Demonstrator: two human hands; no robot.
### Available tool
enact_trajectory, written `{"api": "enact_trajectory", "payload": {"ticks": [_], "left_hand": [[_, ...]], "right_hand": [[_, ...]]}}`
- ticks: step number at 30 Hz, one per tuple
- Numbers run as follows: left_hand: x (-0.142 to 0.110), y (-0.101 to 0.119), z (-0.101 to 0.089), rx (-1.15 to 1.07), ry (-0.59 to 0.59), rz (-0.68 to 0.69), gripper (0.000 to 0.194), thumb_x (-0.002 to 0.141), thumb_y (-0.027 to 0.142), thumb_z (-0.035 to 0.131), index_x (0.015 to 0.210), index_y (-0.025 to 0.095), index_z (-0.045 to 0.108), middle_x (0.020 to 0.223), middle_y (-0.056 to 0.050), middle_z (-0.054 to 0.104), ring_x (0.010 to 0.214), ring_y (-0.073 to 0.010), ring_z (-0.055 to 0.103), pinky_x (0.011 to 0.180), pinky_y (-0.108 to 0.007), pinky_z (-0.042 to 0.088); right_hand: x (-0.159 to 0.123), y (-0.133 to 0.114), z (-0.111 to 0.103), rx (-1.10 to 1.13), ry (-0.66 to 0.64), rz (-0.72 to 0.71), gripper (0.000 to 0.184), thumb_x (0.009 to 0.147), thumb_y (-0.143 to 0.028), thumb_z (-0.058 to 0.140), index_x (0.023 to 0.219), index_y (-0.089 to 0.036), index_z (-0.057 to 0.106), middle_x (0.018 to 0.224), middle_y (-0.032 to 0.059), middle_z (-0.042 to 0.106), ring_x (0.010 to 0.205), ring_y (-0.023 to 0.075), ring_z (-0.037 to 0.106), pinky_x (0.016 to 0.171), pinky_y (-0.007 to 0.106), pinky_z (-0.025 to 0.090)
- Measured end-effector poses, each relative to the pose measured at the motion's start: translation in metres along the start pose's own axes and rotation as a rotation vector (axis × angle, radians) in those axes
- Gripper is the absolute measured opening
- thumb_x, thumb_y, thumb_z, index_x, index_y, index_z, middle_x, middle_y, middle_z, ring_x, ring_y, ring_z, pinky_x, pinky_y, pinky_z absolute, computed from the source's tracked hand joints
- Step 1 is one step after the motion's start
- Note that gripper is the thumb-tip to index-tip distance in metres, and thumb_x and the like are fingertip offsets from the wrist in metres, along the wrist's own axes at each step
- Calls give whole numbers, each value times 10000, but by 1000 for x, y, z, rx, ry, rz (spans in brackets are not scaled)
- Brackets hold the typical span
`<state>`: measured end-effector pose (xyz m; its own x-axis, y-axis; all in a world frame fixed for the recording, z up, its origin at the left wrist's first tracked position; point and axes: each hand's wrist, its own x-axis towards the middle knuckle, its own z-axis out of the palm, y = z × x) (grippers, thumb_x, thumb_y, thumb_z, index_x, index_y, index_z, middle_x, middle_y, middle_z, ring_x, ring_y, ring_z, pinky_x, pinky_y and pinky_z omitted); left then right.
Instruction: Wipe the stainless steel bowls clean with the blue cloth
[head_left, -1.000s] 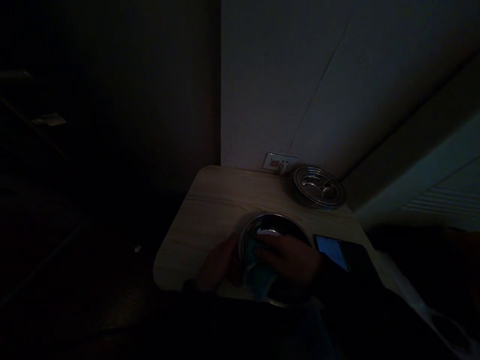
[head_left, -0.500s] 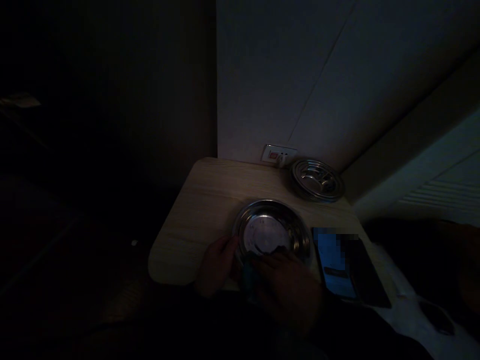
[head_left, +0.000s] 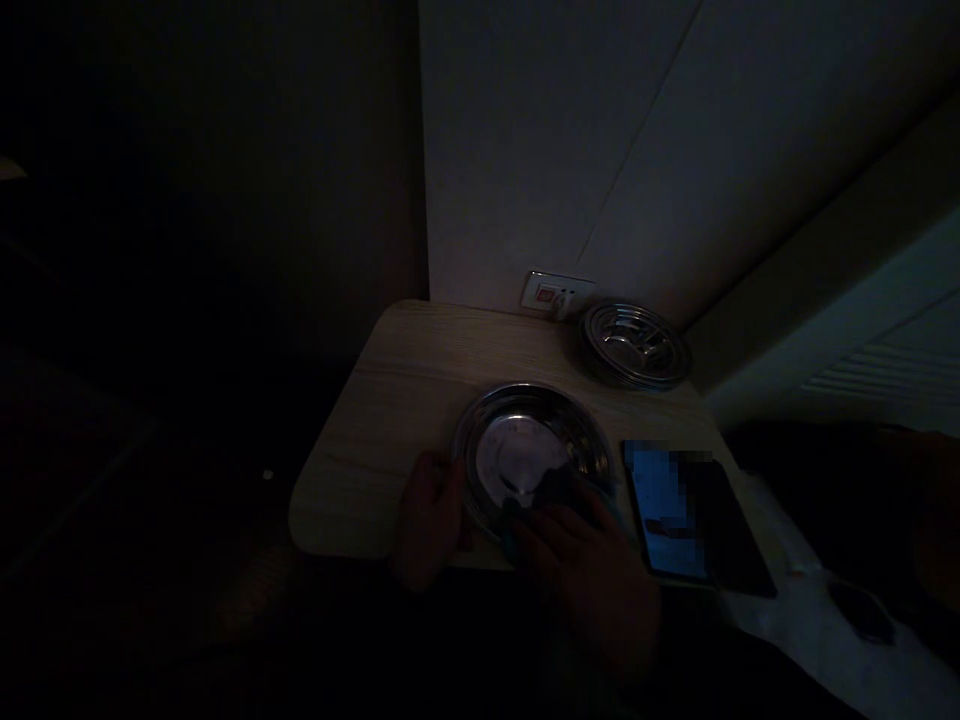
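A round, shiny metal dish lies face up near the front of a small wooden table. My left hand grips its left rim, thumb and fingers closed on the edge. At the dish's near right side, my right hand presses a dark bluish-green cloth against the inside. The cloth bunches out under and ahead of the fingers. Dim light hides much of both hands' detail.
The pale wooden table stands against a wall with a socket and plug. Several stacked metal dishes sit at its back right corner. A lit phone or tablet lies at the right. A dark object rests on white fabric beyond.
My right hand and the cloth have shifted slightly right along the dish's near inner side. The left hand stays at the left rim. The whole view has moved a little.
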<state>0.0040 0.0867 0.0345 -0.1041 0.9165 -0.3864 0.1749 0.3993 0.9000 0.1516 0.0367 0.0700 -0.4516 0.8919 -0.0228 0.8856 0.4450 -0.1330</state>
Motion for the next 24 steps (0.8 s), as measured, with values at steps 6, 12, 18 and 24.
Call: {"api": "enact_trajectory", "payload": {"ticks": [6, 12, 18, 24], "left_hand": [[6, -1, -4, 121, 99, 216, 322, 829, 351, 394, 1060, 177, 534, 972, -67, 658, 832, -175, 626, 738, -283, 480], [5, -1, -1, 124, 130, 250, 371, 841, 358, 380, 1101, 167, 563, 1089, -79, 639, 979, -202, 586, 864, -305, 435], [7, -4, 2, 136, 181, 256, 389, 835, 364, 373, 1085, 146, 576, 1081, -91, 648, 988, -210, 588, 866, -304, 438], [6, -3, 0, 147, 199, 242, 387, 826, 371, 389, 1066, 152, 600, 1055, -84, 661, 978, -223, 593, 865, -323, 441]], "right_hand": [[29, -27, 1, 140, -41, 152, 277, 859, -250, 500, 1112, -187, 594, 1113, 81, 629, 1027, 242, 554, 888, 410, 422], [4, -5, -1, 75, -41, 141, 314, 800, -284, 590, 1110, -243, 616, 1252, 77, 544, 1081, 287, 526, 917, 444, 408], [17, -16, 3, 162, -65, 62, 372, 848, -203, 504, 1214, -138, 528, 1180, 90, 600, 1066, 243, 540, 934, 375, 417], [31, -20, -11, 150, -203, 93, 342, 857, -256, 492, 1186, -169, 530, 1128, 71, 626, 1029, 235, 558, 839, 367, 464]]}}
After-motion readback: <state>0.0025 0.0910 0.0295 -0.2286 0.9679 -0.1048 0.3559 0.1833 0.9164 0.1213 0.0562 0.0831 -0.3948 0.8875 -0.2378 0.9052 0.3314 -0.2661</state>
